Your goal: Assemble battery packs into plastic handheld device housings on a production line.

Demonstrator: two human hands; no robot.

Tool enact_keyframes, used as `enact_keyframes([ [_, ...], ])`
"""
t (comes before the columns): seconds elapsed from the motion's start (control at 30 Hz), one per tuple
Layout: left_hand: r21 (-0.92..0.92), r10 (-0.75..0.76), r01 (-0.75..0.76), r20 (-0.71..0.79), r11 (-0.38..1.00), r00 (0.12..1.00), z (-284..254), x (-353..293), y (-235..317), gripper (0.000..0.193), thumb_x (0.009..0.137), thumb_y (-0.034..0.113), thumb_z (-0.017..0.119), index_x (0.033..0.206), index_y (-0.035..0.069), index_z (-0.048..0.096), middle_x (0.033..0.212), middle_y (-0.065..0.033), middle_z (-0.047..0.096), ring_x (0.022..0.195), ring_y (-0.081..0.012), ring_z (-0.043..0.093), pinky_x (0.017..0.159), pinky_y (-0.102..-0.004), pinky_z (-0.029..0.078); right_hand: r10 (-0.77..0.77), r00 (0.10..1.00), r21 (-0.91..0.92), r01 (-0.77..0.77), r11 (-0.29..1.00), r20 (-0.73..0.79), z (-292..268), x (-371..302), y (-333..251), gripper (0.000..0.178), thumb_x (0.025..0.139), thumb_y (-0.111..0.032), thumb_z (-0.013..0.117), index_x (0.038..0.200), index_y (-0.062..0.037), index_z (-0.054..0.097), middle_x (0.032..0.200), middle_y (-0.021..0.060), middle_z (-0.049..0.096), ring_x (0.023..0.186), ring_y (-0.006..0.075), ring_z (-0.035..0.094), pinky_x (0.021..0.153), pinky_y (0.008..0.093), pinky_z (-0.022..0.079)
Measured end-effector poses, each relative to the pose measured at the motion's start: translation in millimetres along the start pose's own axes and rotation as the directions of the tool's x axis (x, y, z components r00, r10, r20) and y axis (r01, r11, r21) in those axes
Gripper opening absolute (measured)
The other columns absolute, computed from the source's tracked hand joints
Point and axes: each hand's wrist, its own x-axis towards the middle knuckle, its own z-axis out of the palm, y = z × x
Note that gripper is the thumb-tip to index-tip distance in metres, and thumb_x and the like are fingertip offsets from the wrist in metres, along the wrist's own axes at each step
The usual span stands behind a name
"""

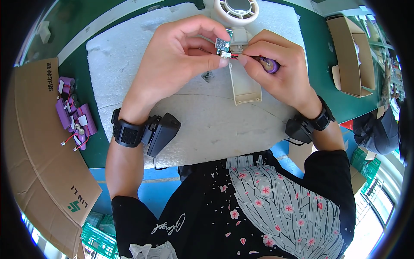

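Observation:
Between the fingertips and thumb of my left hand [183, 54] is a small green circuit board [222, 44] with a white connector on its lower edge. My right hand [280, 64] is closed around a purple battery cell [270, 65], its thumb and forefinger pinching the red and black wires [234, 56] at the connector. Whether the plug is fully seated I cannot tell. Just beyond and below my hands lies a cream fan housing [246, 88], its open handle shell toward me and the round fan head [236, 11] at the far side.
A white foam sheet [185, 123] covers the green table [95, 142]. Several purple battery cells [77, 114] with wires lie at the left, beside a large cardboard box [47, 164]. Another open cardboard box [351, 56] stands at the right. Both wrists wear black strapped devices [161, 134].

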Motion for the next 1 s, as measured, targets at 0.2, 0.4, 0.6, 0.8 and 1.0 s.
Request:
enact_keyframes([
  [0.2,0.027,-0.006,0.006,-0.005,1.0,1.0,1.6,0.7,1.9,0.032,0.079,-0.009,0.069,0.108,0.0,0.059,0.094,-0.0073,0.066,0.086,-0.0106,0.063,0.074,-0.0234,0.053,-0.064,0.997,-0.047,0.062,0.997,-0.042,2.0,-0.6,1.0,0.008,0.077,-0.003,0.071,0.082,0.0011,0.066,0.08,0.0082,0.061,0.064,0.0171,0.058,0.056,0.0251,0.046],
  [0.4,0.048,0.002,-0.002,-0.01,0.999,1.0,1.0,0.6,1.2,0.034,0.08,-0.009,0.068,0.112,0.0,0.06,0.096,-0.0079,0.067,0.087,-0.0111,0.063,0.077,-0.0237,0.053,-0.121,0.991,-0.081,0.116,0.99,-0.061,3.1,-0.4,1.1,0.01,0.075,-0.002,0.073,0.083,0.0002,0.067,0.079,0.0075,0.062,0.063,0.0172,0.058,0.055,0.0252,0.046],
  [0.6,0.084,-0.007,0.008,-0.013,0.996,1.0,1.6,0.1,0.2,0.036,0.08,-0.009,0.067,0.115,0.0,0.062,0.097,-0.0082,0.067,0.088,-0.0112,0.064,0.079,-0.0243,0.053,-0.188,0.979,-0.095,0.18,0.979,-0.075,3.5,-0.5,3.2,0.012,0.073,-0.002,0.075,0.083,-0.0009,0.069,0.079,0.0073,0.062,0.063,0.0174,0.058,0.055,0.0254,0.046],
  [0.8,0.077,0.004,-0.001,-0.038,0.997,0.999,3.6,-0.8,1.1,0.037,0.08,-0.01,0.065,0.116,0.0,0.063,0.098,-0.0075,0.067,0.088,-0.0105,0.063,0.081,-0.0243,0.053,-0.207,0.977,-0.097,0.201,0.975,-0.058,2.9,0.7,3.2,0.013,0.074,-0.003,0.074,0.085,-0.0013,0.069,0.081,0.0078,0.061,0.063,0.0179,0.058,0.055,0.0255,0.047],
  [1.0,0.157,0.114,-0.109,-0.027,0.982,0.993,6.5,-0.1,-3.3,0.042,0.079,-0.013,0.059,0.119,0.001,0.062,0.102,-0.0054,0.065,0.091,-0.01,0.061,0.082,-0.0253,0.051,-0.332,0.943,-0.131,0.328,0.935,-0.005,-0.2,5.0,6.7,0.021,0.076,-0.004,0.073,0.095,-0.0004,0.066,0.089,0.009,0.061,0.065,0.0161,0.057,0.055,0.0257,0.047],
])
